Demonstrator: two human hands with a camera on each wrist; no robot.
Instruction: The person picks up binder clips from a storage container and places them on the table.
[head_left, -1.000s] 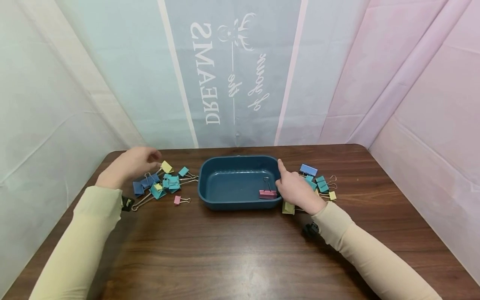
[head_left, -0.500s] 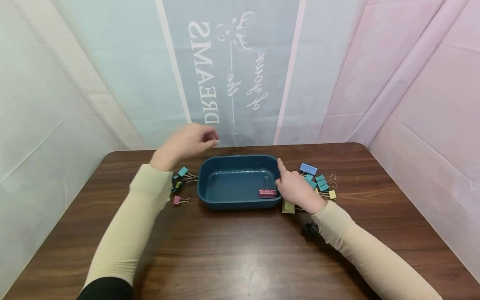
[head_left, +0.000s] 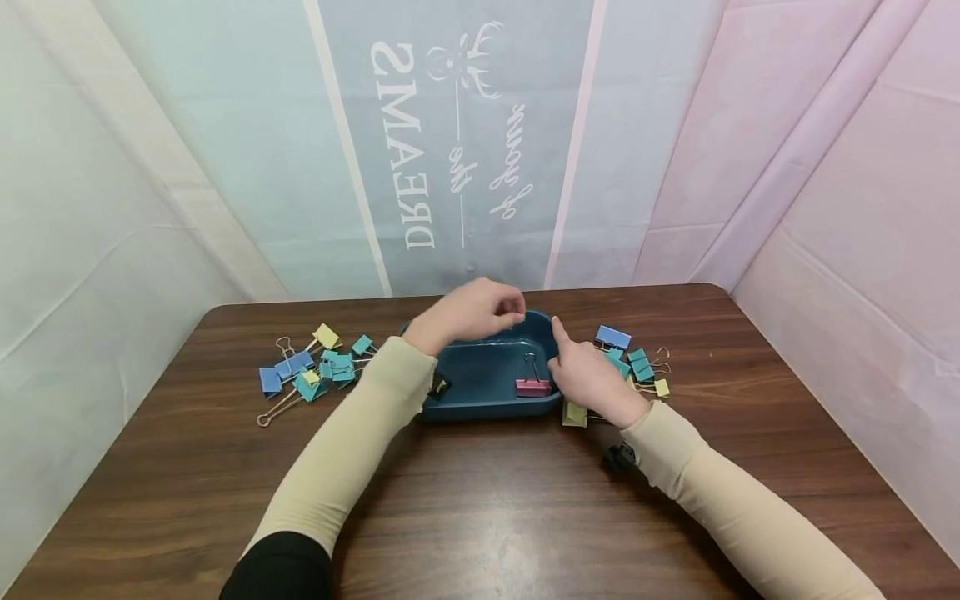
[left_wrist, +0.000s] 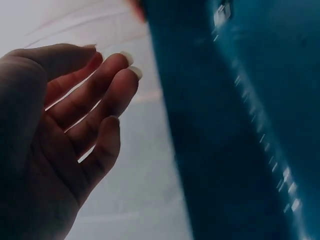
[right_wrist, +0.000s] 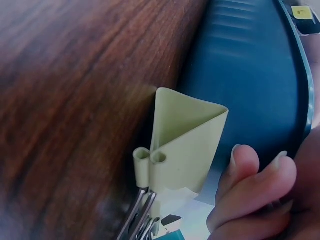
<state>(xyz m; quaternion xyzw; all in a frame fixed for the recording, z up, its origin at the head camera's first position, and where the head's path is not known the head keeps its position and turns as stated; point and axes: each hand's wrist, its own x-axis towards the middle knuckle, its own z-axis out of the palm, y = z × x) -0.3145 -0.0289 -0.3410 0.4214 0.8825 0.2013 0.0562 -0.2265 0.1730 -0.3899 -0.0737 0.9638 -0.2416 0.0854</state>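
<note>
A dark blue plastic tub (head_left: 480, 411) stands mid-table, with a pink binder clip (head_left: 533, 387) inside at its right end. My left hand (head_left: 474, 310) is over the tub's back part, fingers loosely bent; the left wrist view shows nothing held between thumb and fingers. At the right end my right hand (head_left: 592, 375) holds the tub's rim, index finger stretched along the corner and the other fingers bent by the outer wall. Just below those fingers, a large pale yellow binder clip (right_wrist: 187, 135) lies against the tub's outside.
Left of the tub lies a loose group of blue, teal and yellow binder clips (head_left: 337, 367). Another group, including a blue clip (head_left: 613, 337) and a teal clip (head_left: 640, 365), lies beyond my right hand. A printed cloth backdrop (head_left: 465, 150) rises behind the table.
My left hand has swung right from the left clip group, up and across, to over the tub. My right hand has stayed at the rim.
</note>
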